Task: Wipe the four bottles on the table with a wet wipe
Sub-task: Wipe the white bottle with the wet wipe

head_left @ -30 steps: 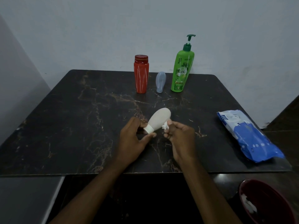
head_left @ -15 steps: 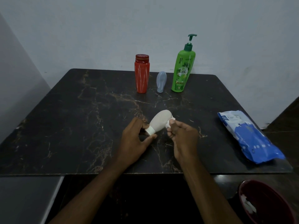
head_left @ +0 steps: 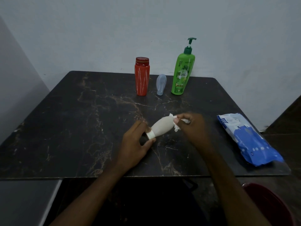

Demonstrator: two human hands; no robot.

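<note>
A beige bottle (head_left: 162, 128) lies tilted over the dark marble table (head_left: 81, 128), its dark cap toward me. My left hand (head_left: 136, 145) grips its cap end. My right hand (head_left: 191, 126) pinches a crumpled white wet wipe (head_left: 177, 126) against the bottle's far, wide end. At the back of the table stand a red bottle (head_left: 142, 77), a small grey-blue bottle (head_left: 161, 84) and a green pump bottle (head_left: 183, 74).
A blue and white wet wipe pack (head_left: 247, 139) lies at the table's right edge. Below the table's front right corner sits a dark red bin (head_left: 268, 204). A pale wall stands right behind the bottles.
My right hand with the wipe has slid from the bottle's neck side up along its body to the far wide end. My left hand keeps its grip on the cap end.
</note>
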